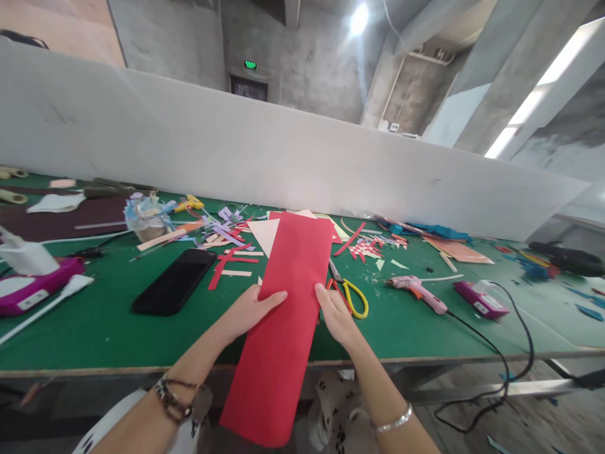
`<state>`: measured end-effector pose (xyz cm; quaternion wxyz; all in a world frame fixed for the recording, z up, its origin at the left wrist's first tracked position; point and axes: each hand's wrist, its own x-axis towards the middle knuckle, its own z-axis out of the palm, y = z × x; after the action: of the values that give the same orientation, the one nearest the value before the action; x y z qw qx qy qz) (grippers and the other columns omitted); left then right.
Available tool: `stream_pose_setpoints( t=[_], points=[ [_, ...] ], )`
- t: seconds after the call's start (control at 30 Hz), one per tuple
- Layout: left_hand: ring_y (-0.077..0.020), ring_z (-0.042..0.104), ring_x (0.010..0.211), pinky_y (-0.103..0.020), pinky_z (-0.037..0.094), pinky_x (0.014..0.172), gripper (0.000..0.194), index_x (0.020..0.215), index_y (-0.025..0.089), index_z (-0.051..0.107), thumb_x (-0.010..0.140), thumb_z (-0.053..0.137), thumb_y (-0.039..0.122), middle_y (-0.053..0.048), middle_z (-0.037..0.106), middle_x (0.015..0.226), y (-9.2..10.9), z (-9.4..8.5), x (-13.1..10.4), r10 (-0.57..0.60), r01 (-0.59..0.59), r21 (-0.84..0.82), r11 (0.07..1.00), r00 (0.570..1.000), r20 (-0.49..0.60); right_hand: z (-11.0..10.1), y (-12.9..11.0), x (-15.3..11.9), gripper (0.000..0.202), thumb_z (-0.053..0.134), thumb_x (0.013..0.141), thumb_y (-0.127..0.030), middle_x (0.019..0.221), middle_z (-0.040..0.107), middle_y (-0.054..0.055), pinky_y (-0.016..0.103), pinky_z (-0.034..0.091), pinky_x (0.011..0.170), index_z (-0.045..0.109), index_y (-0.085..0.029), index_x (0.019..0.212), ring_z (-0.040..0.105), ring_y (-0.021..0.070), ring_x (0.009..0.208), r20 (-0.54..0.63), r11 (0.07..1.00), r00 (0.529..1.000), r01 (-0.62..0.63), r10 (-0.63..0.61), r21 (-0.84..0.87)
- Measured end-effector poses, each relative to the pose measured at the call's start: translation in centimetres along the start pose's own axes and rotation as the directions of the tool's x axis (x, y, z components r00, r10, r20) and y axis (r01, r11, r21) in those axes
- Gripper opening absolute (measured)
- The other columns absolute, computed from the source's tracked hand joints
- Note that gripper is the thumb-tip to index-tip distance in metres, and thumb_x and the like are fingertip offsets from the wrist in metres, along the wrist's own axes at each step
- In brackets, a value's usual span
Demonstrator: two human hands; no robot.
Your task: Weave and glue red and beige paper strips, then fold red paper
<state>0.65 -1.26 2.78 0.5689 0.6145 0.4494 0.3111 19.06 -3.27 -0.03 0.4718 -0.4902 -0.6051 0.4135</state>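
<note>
Fingers of my left hand [248, 309] and right hand [336, 315] pinch a red paper sheet [299, 271] by its long edges, across the front edge of the green tabletop [113, 340]. It looks light, bendy and easily creased; gentle holds near mid-length suit it.

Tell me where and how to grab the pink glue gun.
Take the pink glue gun by its handle, probably from above and the near right: it lies with the handle angled that way, while the nozzle points left, away from that approach.
</note>
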Motion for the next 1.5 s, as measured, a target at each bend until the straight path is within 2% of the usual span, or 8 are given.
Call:
stream_pose_setpoints(
  t=[0.37,0.5,0.7,0.87,1.03,1.13,1.27,1.5],
  points=[
    [-0.0239,0.066,0.083,-0.028,0.052,0.068,0.043,0.095,0.018,0.064,0.07,0.059,0.053,-0.006,0.071,0.093,-0.1,0.0,0.2,-0.091,0.091,-0.021,0.996,0.996,0.024,-0.1,0.0,0.3,0.047,0.032,0.082,-0.058,0.051,0.039,-0.003,0.024,0.031,0.05,0.035,-0.021,0.054,0.035,0.0105,0.049,-0.16,0.989,0.979,0.109,-0.124,-0.096],
    [-0.0238,0.066,0.087,-0.029,0.052,0.072,0.045,0.102,0.019,0.062,0.071,0.059,0.051,-0.006,0.07,0.098,-0.2,0.1,0.1,-0.04,0.042,-0.03,0.999,0.997,0.064,-0.1,0.1,0.3,0.047,0.035,0.08,-0.06,0.053,0.04,-0.003,0.023,0.031,0.048,0.037,-0.02,0.055,0.034,0.0096,0.05,-0.136,0.997,0.987,0.081,-0.08,0.002],
    [-0.0249,0.066,0.083,-0.029,0.052,0.068,0.042,0.093,0.016,0.064,0.074,0.055,0.052,-0.007,0.071,0.093,0.0,0.3,0.3,0.018,-0.019,0.067,0.998,1.0,0.01,0.4,0.0,0.1,0.052,0.035,0.077,-0.065,0.045,0.036,-0.003,0.023,0.03,0.046,0.037,-0.02,0.051,0.035,0.01,0.047,-0.081,0.998,0.997,-0.006,0.011,0.06],
    [-0.027,0.065,0.085,-0.03,0.051,0.068,0.042,0.091,0.015,0.064,0.073,0.055,0.052,-0.007,0.071,0.093,0.2,0.0,0.3,0.116,-0.106,0.146,0.984,0.992,-0.056,0.8,0.0,0.1,0.051,0.033,0.08,-0.061,0.046,0.037,-0.003,0.023,0.031,0.047,0.039,-0.019,0.053,0.037,0.011,0.05,-0.08,1.0,0.997,0.019,-0.021,-0.021],
    [-0.0282,0.065,0.082,-0.032,0.052,0.067,0.043,0.088,0.014,0.066,0.071,0.056,0.052,-0.008,0.071,0.091,0.0,-0.4,0.5,0.1,-0.085,0.17,0.982,0.992,-0.082,0.8,0.1,0.3,0.049,0.033,0.083,-0.056,0.049,0.041,-0.002,0.023,0.032,0.049,0.041,-0.018,0.052,0.039,0.0107,0.052,-0.106,0.987,0.987,0.109,-0.122,-0.122],
    [-0.0269,0.066,0.082,-0.032,0.053,0.067,0.044,0.089,0.014,0.065,0.071,0.056,0.054,-0.007,0.071,0.089,-0.3,-0.6,0.6,0.02,-0.016,0.095,0.995,0.999,-0.047,0.8,0.1,0.3,0.05,0.032,0.083,-0.056,0.05,0.042,-0.001,0.023,0.034,0.051,0.045,-0.018,0.054,0.04,0.0115,0.054,-0.134,0.98,0.979,0.136,-0.156,-0.147],
    [-0.0263,0.065,0.086,-0.032,0.053,0.071,0.048,0.098,0.016,0.063,0.067,0.062,0.053,-0.006,0.07,0.095,-0.5,-0.8,0.4,-0.099,0.102,-0.025,0.994,0.988,0.121,0.5,0.3,0.3,0.053,0.03,0.082,-0.059,0.052,0.045,0.0,0.023,0.033,0.05,0.049,-0.017,0.057,0.042,0.012,0.053,-0.168,0.986,0.978,0.104,-0.126,-0.132],
    [-0.0262,0.06,0.101,-0.035,0.05,0.083,0.052,0.115,0.02,0.056,0.073,0.058,0.051,-0.006,0.063,0.113,-0.4,-0.5,0.1,-0.032,0.036,-0.016,0.999,0.981,0.194,0.2,0.4,0.4,0.055,0.031,0.078,-0.065,0.049,0.039,-0.001,0.022,0.03,0.046,0.045,-0.017,0.056,0.038,0.0108,0.05,-0.135,0.998,0.989,0.05,-0.056,-0.048]
  ],
)
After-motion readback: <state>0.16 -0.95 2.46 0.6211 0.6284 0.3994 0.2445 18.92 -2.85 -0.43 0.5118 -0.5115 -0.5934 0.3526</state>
